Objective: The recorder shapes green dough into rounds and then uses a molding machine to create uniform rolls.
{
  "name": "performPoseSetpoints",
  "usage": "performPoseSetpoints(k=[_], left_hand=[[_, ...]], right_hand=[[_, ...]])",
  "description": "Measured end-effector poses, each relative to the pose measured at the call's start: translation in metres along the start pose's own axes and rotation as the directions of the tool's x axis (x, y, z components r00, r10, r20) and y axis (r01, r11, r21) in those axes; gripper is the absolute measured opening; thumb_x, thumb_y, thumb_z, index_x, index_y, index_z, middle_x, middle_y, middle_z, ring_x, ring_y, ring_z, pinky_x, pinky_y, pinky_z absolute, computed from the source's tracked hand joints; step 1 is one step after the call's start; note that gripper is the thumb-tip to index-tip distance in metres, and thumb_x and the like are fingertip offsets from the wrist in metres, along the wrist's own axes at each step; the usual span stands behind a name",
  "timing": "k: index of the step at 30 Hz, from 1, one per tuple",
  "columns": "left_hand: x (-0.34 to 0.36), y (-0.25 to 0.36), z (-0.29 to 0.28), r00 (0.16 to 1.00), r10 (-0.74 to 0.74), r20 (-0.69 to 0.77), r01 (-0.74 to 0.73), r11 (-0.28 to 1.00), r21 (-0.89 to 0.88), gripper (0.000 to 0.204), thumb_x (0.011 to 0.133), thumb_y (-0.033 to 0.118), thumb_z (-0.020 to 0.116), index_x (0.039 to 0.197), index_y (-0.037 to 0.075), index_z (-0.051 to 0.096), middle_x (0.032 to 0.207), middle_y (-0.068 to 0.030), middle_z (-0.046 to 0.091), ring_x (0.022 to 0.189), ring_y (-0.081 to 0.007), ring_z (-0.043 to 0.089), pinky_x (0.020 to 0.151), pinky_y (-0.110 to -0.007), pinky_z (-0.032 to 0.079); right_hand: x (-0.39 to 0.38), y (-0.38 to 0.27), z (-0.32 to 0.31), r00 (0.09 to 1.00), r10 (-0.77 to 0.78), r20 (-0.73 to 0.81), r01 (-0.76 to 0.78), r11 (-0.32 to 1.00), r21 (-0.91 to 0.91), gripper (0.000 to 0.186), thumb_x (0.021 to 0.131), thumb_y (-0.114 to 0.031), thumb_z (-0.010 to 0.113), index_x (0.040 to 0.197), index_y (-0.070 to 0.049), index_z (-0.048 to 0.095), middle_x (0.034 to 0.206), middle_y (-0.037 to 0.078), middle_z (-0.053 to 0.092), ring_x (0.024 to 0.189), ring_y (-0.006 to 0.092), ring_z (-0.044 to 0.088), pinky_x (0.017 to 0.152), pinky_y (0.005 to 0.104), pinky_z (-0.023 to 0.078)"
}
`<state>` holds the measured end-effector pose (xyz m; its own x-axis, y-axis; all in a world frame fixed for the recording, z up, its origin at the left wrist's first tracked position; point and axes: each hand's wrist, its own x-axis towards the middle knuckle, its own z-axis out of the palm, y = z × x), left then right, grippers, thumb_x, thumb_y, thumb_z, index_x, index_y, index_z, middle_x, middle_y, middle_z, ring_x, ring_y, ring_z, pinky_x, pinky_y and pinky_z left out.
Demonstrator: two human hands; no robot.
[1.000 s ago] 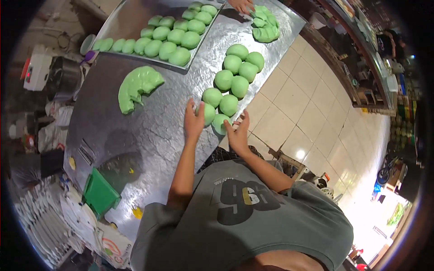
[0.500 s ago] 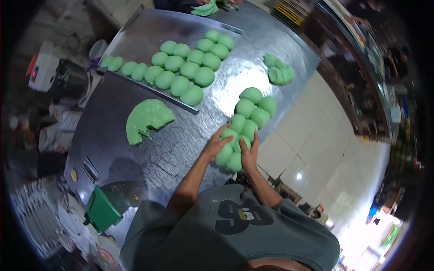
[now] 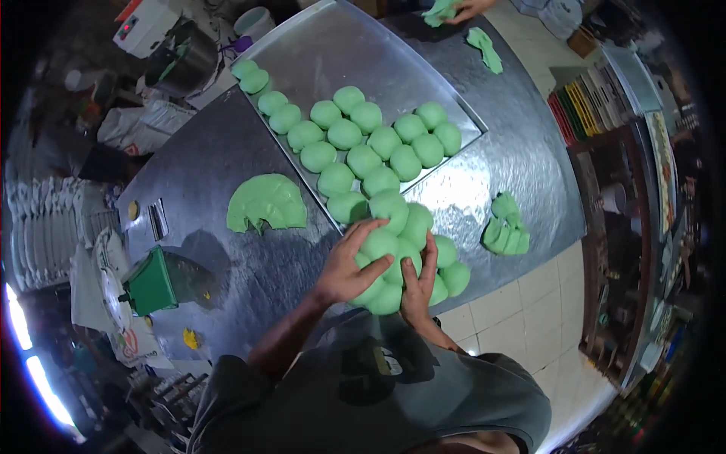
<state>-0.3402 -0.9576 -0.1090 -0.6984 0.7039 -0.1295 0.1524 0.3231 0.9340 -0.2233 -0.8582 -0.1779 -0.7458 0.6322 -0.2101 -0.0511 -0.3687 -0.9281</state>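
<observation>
My left hand [image 3: 349, 263] and my right hand [image 3: 418, 280] are closed round a cluster of round green dough balls [image 3: 382, 244] at the near corner of the metal tray [image 3: 342, 47], which carries several rows of similar balls [image 3: 344, 134]. More balls [image 3: 455, 278] sit on the steel table [image 3: 529, 174], just beyond my right hand. A flat, torn slab of green dough [image 3: 266, 203] lies left of my hands, and a lumpy piece [image 3: 505, 234] lies to the right.
Another person's hand [image 3: 469, 7] holds green dough at the far edge, near a small dough strip [image 3: 484, 51]. A green plastic container [image 3: 150, 281] and metal scraper [image 3: 157, 219] are on the left. A mixer [image 3: 174, 57] stands back left; shelving [image 3: 605, 250] stands right across the tiled floor.
My hands have closed on the cluster and carried it to the tray's near corner, leaving some balls at the right. The view has turned, so the tray appears more central.
</observation>
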Motion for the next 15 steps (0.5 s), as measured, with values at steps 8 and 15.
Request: performPoseSetpoints(k=[8, 15], left_hand=[[0.114, 0.083, -0.065, 0.969, 0.245, -0.026, -0.212, 0.883, 0.418, 0.062, 0.077, 0.015, 0.071, 0.134, 0.008, 0.048, 0.128, -0.0208, 0.050, 0.117, -0.0351, 0.053, 0.094, -0.040, 0.045], [0.124, 0.125, -0.170, 0.464, 0.820, -0.336, -0.072, 0.413, 0.908, 0.066, 0.077, 0.024, 0.072, 0.131, -0.003, 0.045, 0.130, -0.0283, 0.047, 0.119, -0.0415, 0.048, 0.091, -0.046, 0.045]], right_hand=[[0.141, -0.028, 0.093, 0.943, -0.323, -0.084, 0.332, 0.880, 0.338, 0.062, 0.095, -0.025, 0.052, 0.144, -0.003, 0.021, 0.143, 0.015, 0.032, 0.129, 0.0258, 0.034, 0.108, 0.0394, 0.026], [0.295, -0.031, 0.246, 0.844, -0.480, -0.241, 0.530, 0.670, 0.520, 0.057, 0.098, -0.018, 0.050, 0.144, -0.004, 0.020, 0.146, 0.018, 0.026, 0.131, 0.0285, 0.031, 0.109, 0.0412, 0.026]])
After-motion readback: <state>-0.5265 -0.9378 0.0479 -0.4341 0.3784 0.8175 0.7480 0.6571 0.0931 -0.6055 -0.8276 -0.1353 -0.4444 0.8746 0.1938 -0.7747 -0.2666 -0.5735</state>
